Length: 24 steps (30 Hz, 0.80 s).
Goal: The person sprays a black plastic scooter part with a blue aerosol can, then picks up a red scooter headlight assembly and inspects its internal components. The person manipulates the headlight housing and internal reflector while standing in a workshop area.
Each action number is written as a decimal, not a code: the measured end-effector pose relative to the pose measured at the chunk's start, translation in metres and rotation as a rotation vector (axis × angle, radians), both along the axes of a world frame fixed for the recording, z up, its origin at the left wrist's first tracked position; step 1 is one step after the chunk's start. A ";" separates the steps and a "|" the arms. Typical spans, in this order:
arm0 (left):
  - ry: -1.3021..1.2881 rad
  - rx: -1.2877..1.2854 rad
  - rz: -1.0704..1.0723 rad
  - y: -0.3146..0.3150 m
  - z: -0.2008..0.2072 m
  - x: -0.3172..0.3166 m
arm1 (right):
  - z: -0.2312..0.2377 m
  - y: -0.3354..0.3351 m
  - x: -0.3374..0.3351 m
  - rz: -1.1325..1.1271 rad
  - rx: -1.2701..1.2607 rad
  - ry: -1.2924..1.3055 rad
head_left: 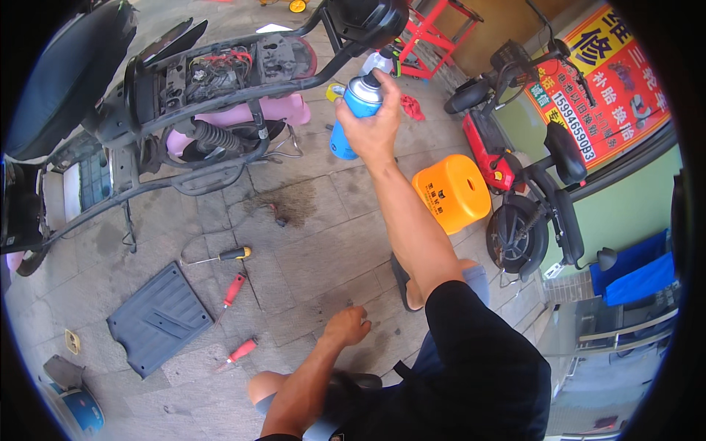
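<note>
My right hand [373,126] is raised and wrapped round a blue aerosol spray can [360,101] with a black top, its index finger at the nozzle. The can is beside a partly stripped electric scooter [220,77], whose dark frame, wiring and pink body panels are exposed. No spray can be made out. Low over the paving, near my knees, my left hand [347,325] is closed in a loose fist, with nothing seen in it. To its left lie two red-handled screwdrivers [234,289] and a screwdriver with a black and yellow handle [235,253].
A dark grey plastic panel [160,320] lies on the paving at left. An orange stool [451,194] stands right of my arm, with a red and black scooter [494,154] beyond it. Behind the can are a clear bottle [378,63] and a red metal stand [430,37].
</note>
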<state>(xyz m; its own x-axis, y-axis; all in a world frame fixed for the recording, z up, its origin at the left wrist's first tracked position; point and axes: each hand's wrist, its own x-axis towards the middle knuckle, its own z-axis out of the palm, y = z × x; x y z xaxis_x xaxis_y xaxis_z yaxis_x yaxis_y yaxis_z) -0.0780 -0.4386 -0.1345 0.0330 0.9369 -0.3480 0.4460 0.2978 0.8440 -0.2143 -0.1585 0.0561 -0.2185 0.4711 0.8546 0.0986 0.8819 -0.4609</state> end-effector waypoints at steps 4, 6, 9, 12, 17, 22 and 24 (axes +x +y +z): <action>0.000 0.022 0.015 -0.010 -0.009 -0.002 | 0.000 -0.004 -0.003 -0.078 0.100 0.020; -0.018 0.037 0.029 -0.013 -0.012 -0.001 | -0.001 -0.006 -0.006 -0.061 0.088 0.064; -0.026 0.016 0.049 -0.018 -0.013 0.001 | 0.000 -0.006 -0.009 -0.071 0.132 0.088; -0.017 0.011 0.075 -0.023 -0.011 0.002 | 0.002 -0.006 -0.012 -0.086 0.169 0.073; 0.004 0.002 0.072 -0.024 -0.009 0.001 | 0.001 -0.005 -0.013 -0.084 0.128 0.067; 0.000 0.039 0.087 -0.023 -0.010 0.000 | -0.003 -0.005 -0.011 -0.088 0.061 0.060; -0.001 0.041 0.084 -0.022 -0.009 -0.001 | -0.005 -0.006 -0.009 -0.104 0.082 0.050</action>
<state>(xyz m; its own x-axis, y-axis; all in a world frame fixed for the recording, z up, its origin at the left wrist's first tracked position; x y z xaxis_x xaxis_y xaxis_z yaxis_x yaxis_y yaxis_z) -0.0788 -0.4607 -0.1439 -0.0465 0.9499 -0.3090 0.4202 0.2992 0.8567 -0.2232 -0.1642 0.0513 -0.1288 0.4172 0.8997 0.1698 0.9031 -0.3945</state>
